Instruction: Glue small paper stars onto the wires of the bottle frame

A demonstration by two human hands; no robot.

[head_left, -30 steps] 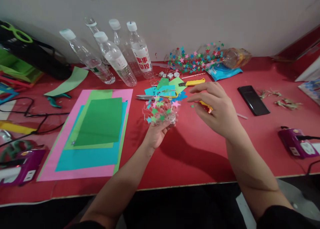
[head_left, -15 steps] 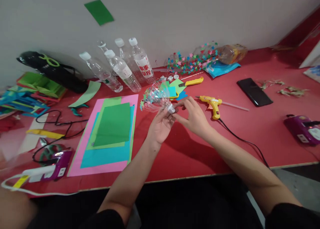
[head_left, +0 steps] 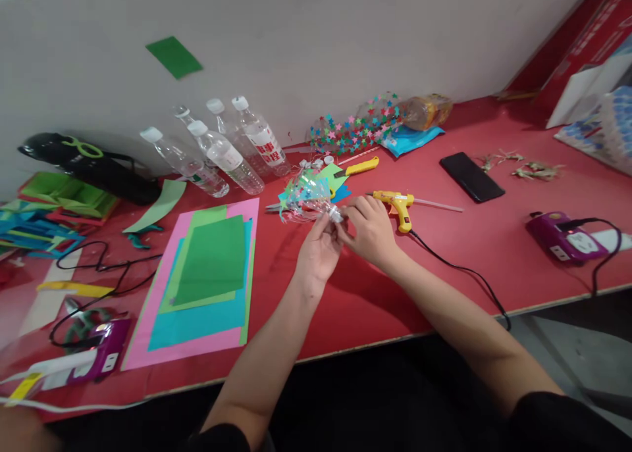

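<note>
A clear plastic piece with cut strands and coloured stars (head_left: pixel 305 194) has a small white end (head_left: pixel 334 213). My left hand (head_left: pixel 320 251) has its thumb and fingers closed round that white end from below, palm turned up. At its right side, my right hand (head_left: pixel 369 227) is closed with its fingertips at the same end; whether they grip it too is hidden. A yellow glue gun (head_left: pixel 401 207) lies just beyond my right hand. Behind the hands are a yellow cutter (head_left: pixel 360 166) and green paper scraps (head_left: pixel 332 173).
Clear bottles (head_left: pixel 232 159) stand by the wall. Stacked coloured sheets (head_left: pixel 212 261) lie to the left. A star-covered bottle (head_left: pixel 353 129) rests at the back. On the right are a black phone (head_left: pixel 473 177) and a purple power socket (head_left: pixel 563 237); the glue gun's cord runs to the front edge.
The view has turned somewhat to the right, so the table's things appear further left. My right hand has come closer round the white end, its fingers more curled.
</note>
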